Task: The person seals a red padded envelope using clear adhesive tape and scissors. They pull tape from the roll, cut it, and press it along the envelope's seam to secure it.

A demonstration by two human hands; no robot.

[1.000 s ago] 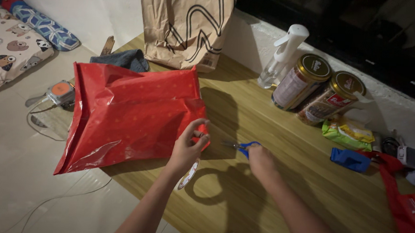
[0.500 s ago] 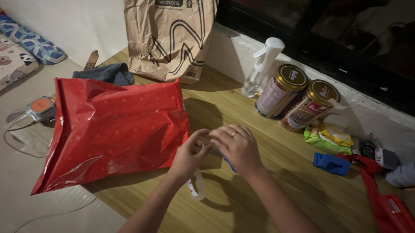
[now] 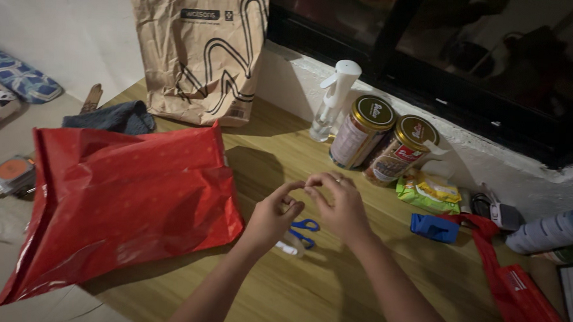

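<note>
My left hand (image 3: 272, 215) and my right hand (image 3: 340, 205) meet fingertip to fingertip a little above the wooden table (image 3: 371, 280), pinching what looks like a thin strip of clear tape. A clear tape roll (image 3: 289, 247) sits just under my left hand. Blue-handled scissors (image 3: 304, 229) lie on the table below both hands, untouched. A crinkled red plastic bag (image 3: 124, 199) lies flat to the left of my left hand, apart from it.
A brown paper bag (image 3: 198, 54) stands at the back by the wall. A white spray bottle (image 3: 331, 98), two gold-lidded jars (image 3: 381, 142), a green snack packet (image 3: 427, 191), a blue item (image 3: 433, 227) and a red strap (image 3: 519, 280) are on the right.
The camera view has tilted up and right. My right hand put the scissors down on the table and rose off them. Both hands now pinch together above them.
</note>
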